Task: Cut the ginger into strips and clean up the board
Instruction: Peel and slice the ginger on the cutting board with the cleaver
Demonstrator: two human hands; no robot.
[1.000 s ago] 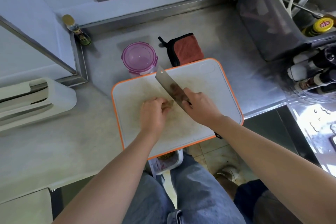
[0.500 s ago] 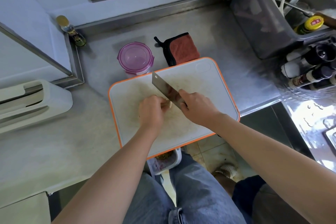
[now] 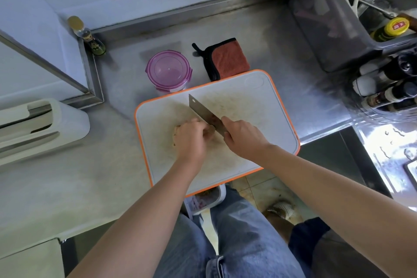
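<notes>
A white cutting board (image 3: 266, 106) with an orange rim lies on the steel counter, its near edge hanging over the counter's front. My left hand (image 3: 191, 137) curls over a piece of ginger (image 3: 175, 133) near the board's middle; only a pale sliver of the ginger shows at the hand's left side. My right hand (image 3: 242, 136) grips the handle of a cleaver (image 3: 202, 111). The blade points away to the upper left and stands right against my left fingers.
A round container with a purple lid (image 3: 168, 71) and a folded orange cloth (image 3: 228, 58) sit just behind the board. A small bottle (image 3: 88, 36) stands in the back left corner. Bottles (image 3: 388, 88) and a grey rack (image 3: 338, 18) crowd the right. A bin (image 3: 206, 198) sits under the board's edge.
The cleaver has shifted slightly left along the ginger, and my left hand has drawn back to the left with it. The camera view has drifted a little.
</notes>
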